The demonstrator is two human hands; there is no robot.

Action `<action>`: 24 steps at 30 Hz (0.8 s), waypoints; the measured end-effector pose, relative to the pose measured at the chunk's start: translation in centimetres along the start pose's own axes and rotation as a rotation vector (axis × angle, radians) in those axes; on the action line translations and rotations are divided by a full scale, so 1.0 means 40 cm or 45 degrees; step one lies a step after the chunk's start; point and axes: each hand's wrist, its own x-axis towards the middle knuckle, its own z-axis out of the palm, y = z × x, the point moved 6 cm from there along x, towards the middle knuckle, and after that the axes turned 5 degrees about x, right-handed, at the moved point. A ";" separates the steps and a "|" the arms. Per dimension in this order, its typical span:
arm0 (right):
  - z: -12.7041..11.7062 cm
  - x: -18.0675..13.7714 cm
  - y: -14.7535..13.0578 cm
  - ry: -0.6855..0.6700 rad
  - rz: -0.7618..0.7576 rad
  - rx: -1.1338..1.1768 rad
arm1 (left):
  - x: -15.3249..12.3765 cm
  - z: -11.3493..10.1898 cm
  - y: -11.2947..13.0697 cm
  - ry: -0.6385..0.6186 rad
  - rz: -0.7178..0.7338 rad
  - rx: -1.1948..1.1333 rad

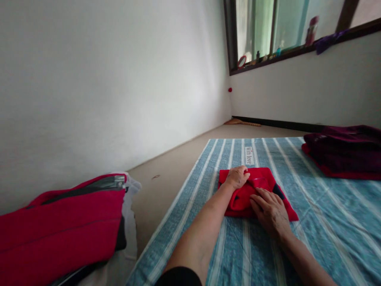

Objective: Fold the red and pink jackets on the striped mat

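Head view shows me a folded red garment point(266, 174) lying near the far left corner of a striped blue sheet point(327, 226). The left hand point(237, 177) curls on it, its grip impossible for me to tell; the right hand point(271, 210) rests open on top. Purple clothing point(348, 151) lies farther right, by the far edge.

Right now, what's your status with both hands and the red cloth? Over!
Left hand, right hand: both on red cloth. Cloth folded, on striped sheet. Dark purple pile apart, to the right.
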 end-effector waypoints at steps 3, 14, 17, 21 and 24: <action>0.000 -0.010 0.005 0.017 -0.053 -0.008 | -0.004 0.007 0.005 -0.019 -0.012 0.013; -0.001 -0.020 0.008 -0.004 -0.059 -0.031 | -0.006 0.009 0.015 -0.097 -0.026 0.006; 0.004 -0.018 0.008 -0.011 -0.023 -0.006 | -0.006 0.005 0.015 -0.119 -0.042 0.003; 0.007 -0.007 0.012 -0.041 0.109 0.132 | -0.002 -0.007 0.014 -0.155 -0.049 -0.020; -0.033 0.008 0.018 0.039 0.320 0.321 | 0.015 -0.020 0.005 -0.199 -0.035 -0.057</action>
